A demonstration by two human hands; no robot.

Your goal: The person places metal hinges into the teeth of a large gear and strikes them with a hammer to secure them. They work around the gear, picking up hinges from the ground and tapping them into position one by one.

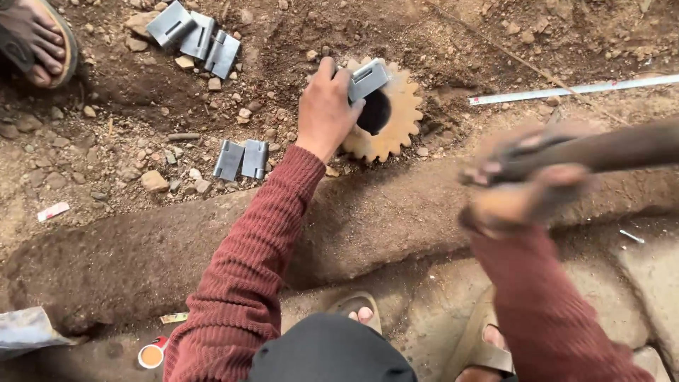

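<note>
while the left hand point(325, 106) pins a grey bracket point(368, 79) on the gear point(385, 113), the blurred right hand point(520, 187) grips a tool point(608, 148) mid-swing; striking step judged, needing true aim.

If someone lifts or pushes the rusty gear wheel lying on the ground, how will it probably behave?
The gear wheel looks like thick rusted metal, so it is probably heavy and rigid. It lies flat on the soil, so it should not roll or tip. Its teeth and rough rust likely give good grip, not slippery.

Small white-and-red wrapper point(54, 211) (crumpled) on dirt, far left
</note>
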